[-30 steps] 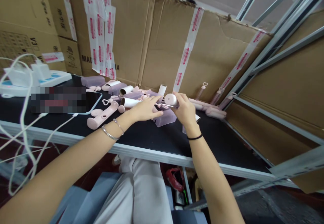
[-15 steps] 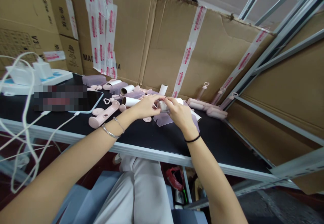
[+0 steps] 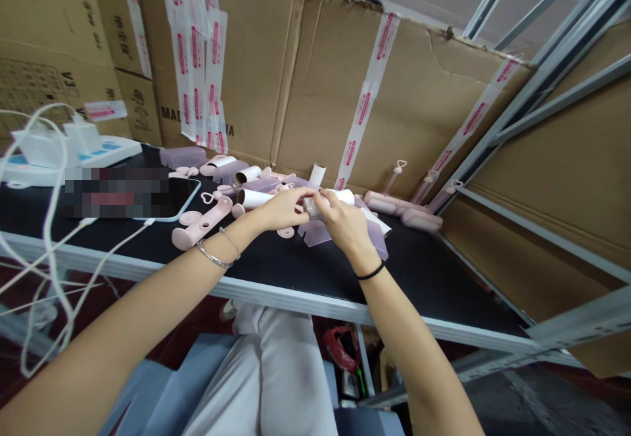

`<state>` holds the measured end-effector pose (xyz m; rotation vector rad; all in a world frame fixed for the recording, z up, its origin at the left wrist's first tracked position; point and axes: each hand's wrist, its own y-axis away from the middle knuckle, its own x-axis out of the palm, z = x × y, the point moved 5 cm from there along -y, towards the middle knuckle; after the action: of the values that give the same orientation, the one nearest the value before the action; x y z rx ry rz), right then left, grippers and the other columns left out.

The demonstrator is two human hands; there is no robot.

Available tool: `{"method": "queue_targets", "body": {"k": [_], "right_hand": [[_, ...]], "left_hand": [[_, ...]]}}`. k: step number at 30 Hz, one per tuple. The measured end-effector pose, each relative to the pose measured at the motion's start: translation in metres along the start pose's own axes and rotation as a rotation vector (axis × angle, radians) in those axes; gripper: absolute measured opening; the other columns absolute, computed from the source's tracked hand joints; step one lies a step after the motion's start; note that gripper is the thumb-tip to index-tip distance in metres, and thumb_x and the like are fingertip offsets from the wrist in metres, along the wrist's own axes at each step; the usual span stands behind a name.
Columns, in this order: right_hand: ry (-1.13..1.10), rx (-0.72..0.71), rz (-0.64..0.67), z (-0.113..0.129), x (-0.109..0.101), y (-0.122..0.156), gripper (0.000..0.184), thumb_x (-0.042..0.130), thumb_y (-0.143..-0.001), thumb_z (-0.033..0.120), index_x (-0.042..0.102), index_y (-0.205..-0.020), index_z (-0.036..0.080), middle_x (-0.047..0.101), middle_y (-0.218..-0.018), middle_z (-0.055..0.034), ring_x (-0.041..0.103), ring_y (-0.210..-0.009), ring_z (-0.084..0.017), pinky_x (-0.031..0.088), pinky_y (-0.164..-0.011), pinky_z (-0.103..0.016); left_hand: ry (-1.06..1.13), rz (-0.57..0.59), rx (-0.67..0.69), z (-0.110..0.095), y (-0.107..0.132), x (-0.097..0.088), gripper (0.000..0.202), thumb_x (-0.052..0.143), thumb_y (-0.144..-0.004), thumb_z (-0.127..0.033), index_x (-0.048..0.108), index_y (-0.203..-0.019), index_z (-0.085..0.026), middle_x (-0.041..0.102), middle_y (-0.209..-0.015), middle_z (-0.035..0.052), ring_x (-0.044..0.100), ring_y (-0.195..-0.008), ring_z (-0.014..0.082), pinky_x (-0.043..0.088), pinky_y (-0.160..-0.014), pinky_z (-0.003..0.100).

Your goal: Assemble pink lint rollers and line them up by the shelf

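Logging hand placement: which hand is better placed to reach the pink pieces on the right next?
Likely the right hand: it is nearer those pink pieces; the left hand lies farther off.

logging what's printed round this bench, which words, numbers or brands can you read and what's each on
"V3", sideways, on the left carton
"MA" and "IA", middle hidden by tape strips, on the cardboard panel
Too small or blurred: red labels on the tape strips, dark characters on the left carton
Pixelated, unreadable: phone screen
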<state>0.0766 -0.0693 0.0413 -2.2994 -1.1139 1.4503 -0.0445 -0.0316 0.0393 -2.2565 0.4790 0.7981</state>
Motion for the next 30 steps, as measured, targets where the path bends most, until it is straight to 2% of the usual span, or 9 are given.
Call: {"method": "queue_targets", "body": {"k": [6,10,12,19,24,30], "right_hand": [[0.019,-0.022,-0.032,0.000,0.001,0.001,0.039,0.024,-0.092,0.015,0.045,-0.124,0.024,0.053,-0.130,-0.0070,0.061,-0.075,-0.013,0.036,-0.051,-0.024],[0.043,-0.011,-0.013,0.003,0.001,0.001,0.039,0.022,-0.093,0.015,0.043,-0.125,0.023,0.052,-0.130,-0.0089,0.061,-0.074,-0.013,0.036,-0.050,-0.025],[0.049,-0.009,0.000,0.006,0.000,0.001,0.039,0.022,-0.093,0.015,0.043,-0.125,0.022,0.052,-0.130,-0.0101,0.061,-0.075,-0.014,0.037,-0.051,-0.025],[0.036,0.011,0.023,0.010,-0.001,0.000,0.041,0.022,-0.092,0.015,0.041,-0.128,0.021,0.051,-0.129,-0.0132,0.061,-0.078,-0.014,0.039,-0.055,-0.024],[0.038,0.033,0.012,0.008,-0.002,0.000,0.041,0.020,-0.093,0.015,0.042,-0.127,0.021,0.051,-0.129,-0.0130,0.061,-0.079,-0.015,0.040,-0.057,-0.024],[0.051,0.020,0.032,0.011,-0.001,-0.001,0.041,0.019,-0.093,0.016,0.041,-0.128,0.020,0.050,-0.130,-0.0141,0.061,-0.079,-0.015,0.041,-0.056,-0.024]], "left_hand": [[0.011,0.026,0.054,0.012,-0.003,-0.004,0.057,0.053,-0.065,-0.016,0.055,-0.122,-0.016,0.065,-0.109,0.0066,0.061,-0.086,0.0154,0.047,-0.080,0.029],[0.030,0.057,0.017,0.009,-0.001,0.000,0.061,0.050,-0.063,-0.012,0.051,-0.125,-0.016,0.065,-0.101,0.0048,0.058,-0.070,0.0115,0.047,-0.067,0.025],[0.030,0.033,-0.004,0.007,0.000,0.002,0.061,0.049,-0.062,-0.010,0.051,-0.123,-0.015,0.064,-0.100,0.0044,0.056,-0.066,0.0102,0.046,-0.065,0.024],[-0.003,-0.048,0.007,0.007,-0.002,0.000,0.050,0.048,-0.063,-0.007,0.056,-0.112,-0.015,0.062,-0.106,0.0056,0.059,-0.084,0.0139,0.047,-0.079,0.028],[-0.017,-0.042,0.040,0.005,-0.001,0.000,0.051,0.047,-0.065,-0.008,0.053,-0.115,-0.015,0.061,-0.109,0.0061,0.059,-0.083,0.0132,0.047,-0.077,0.027],[-0.032,-0.055,0.007,0.000,0.000,0.001,0.048,0.048,-0.065,-0.007,0.054,-0.112,-0.013,0.062,-0.107,0.0066,0.059,-0.080,0.0125,0.048,-0.077,0.028]]}}
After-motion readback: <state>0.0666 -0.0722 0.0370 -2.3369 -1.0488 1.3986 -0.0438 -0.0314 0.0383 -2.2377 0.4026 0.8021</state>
